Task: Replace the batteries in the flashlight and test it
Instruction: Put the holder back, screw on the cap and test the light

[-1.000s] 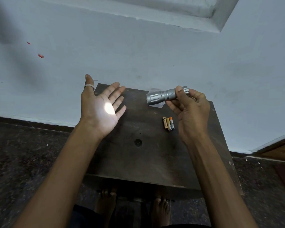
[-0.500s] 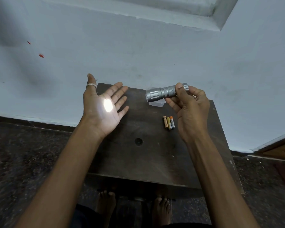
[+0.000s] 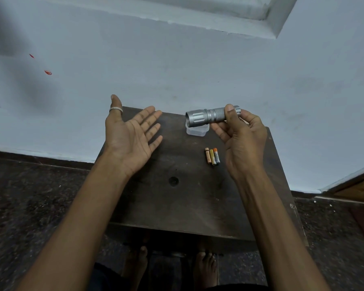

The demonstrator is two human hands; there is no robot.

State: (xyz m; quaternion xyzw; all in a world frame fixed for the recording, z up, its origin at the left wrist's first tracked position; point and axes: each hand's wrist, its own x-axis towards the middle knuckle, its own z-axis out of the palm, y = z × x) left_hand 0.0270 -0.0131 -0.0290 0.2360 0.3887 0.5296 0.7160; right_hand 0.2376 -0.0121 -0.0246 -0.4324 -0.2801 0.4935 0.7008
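A silver flashlight (image 3: 208, 116) is held level above the back of the dark wooden table (image 3: 177, 202), its head pointing left. My right hand (image 3: 242, 139) grips its tail end, thumb on top. My left hand (image 3: 132, 137) is held out flat with the palm up, fingers apart, a ring on the thumb, to the left of the flashlight's head. No light spot shows on the palm. Three small batteries (image 3: 212, 156) lie side by side on the table, just left of my right wrist.
A small clear plastic container (image 3: 197, 131) stands on the table under the flashlight's head. The table has a round hole (image 3: 173, 181) in its middle and stands against a pale blue wall. Bare feet (image 3: 205, 267) show on the dark floor below the front edge.
The bright light spot on my left palm has gone out. Both hands and the flashlight stay almost where they were.
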